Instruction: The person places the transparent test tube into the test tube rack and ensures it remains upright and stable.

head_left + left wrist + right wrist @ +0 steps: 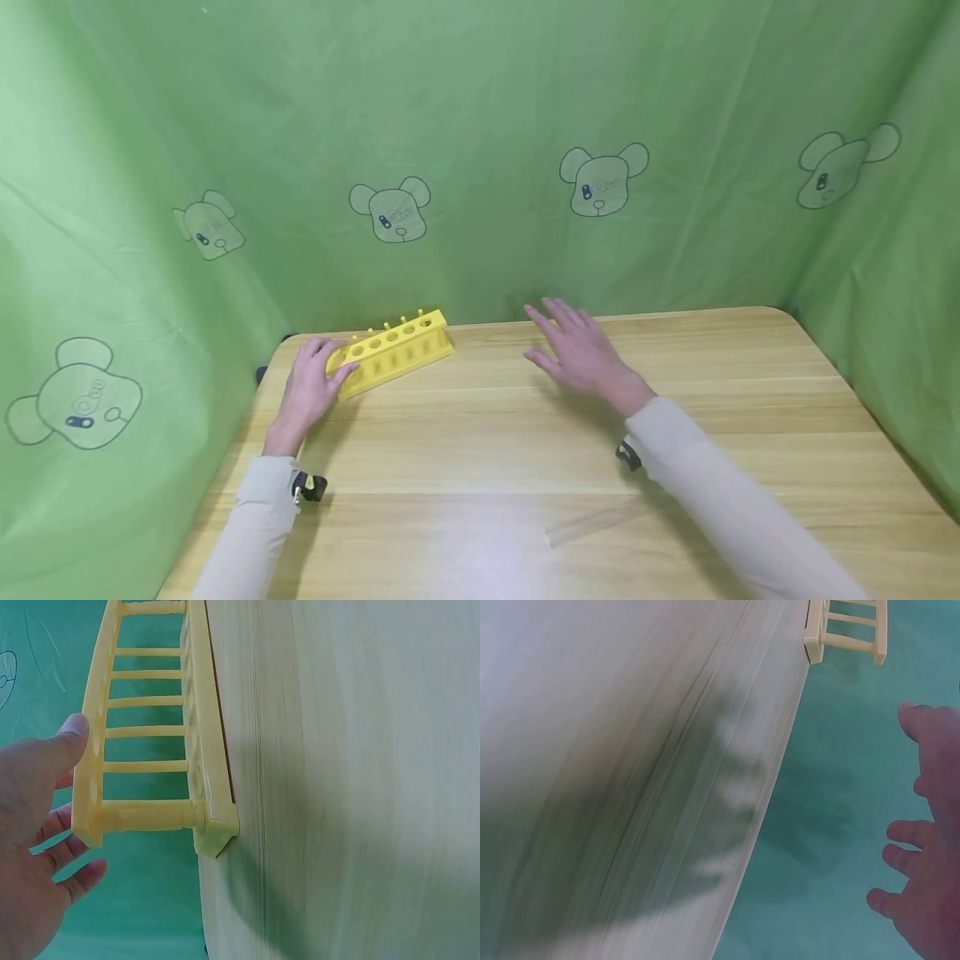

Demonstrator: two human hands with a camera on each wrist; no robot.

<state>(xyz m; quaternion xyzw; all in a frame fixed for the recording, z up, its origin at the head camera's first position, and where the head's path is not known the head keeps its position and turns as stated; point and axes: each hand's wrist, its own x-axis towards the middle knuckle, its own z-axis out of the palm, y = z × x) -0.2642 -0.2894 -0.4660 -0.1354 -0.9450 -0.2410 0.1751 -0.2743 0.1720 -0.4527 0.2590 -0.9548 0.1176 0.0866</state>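
1 yellow rack (384, 341) in the left hand's (307, 390) pinch, right hand (585, 352) above the table (450, 450), fingers (543, 322) spread.

The left grip (19, 855), a bare hand, holds a yellow rack (146, 731) by one of its two long boards: thumb tip on the near side, fingers reaching behind. Thin rungs span the boards, with a thicker bar nearer each end; the rack's far end runs out of view. The other board lies along the wood-grained table (345, 780), where a soft shadow falls. Green cloth (135, 900) shows between the rungs.
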